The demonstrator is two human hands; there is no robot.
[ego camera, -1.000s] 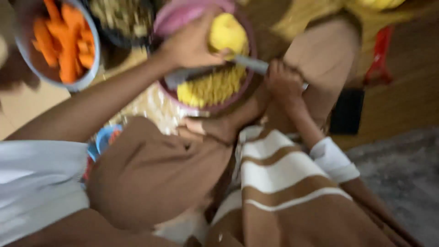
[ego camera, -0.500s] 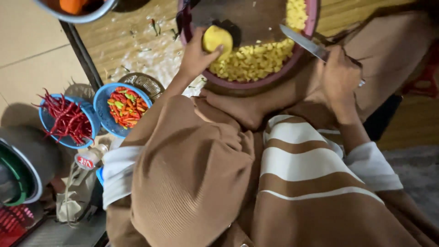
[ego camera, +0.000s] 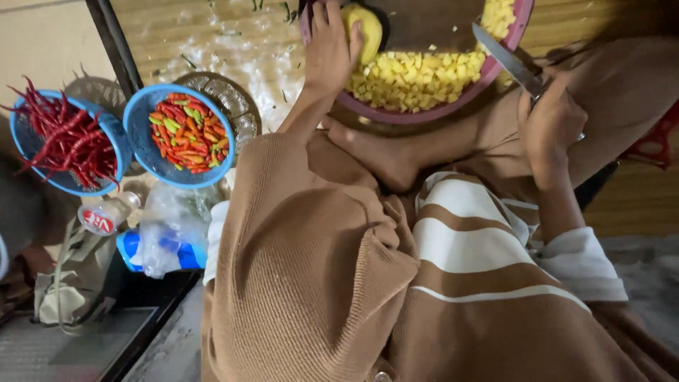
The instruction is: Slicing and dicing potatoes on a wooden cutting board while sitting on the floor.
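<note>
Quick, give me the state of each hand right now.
Left hand: closed on the peeled potato over the pink bowl.
Right hand: closed on the knife.

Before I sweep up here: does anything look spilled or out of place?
Yes. Pale peel scraps lie scattered over the wooden floor beside the pink bowl of diced potato; the rest sits in its baskets.

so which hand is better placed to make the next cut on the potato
Probably the right hand: it already grips the knife, blade angled over the tray of cubes. The left hand holds the potato and has no blade.
</note>
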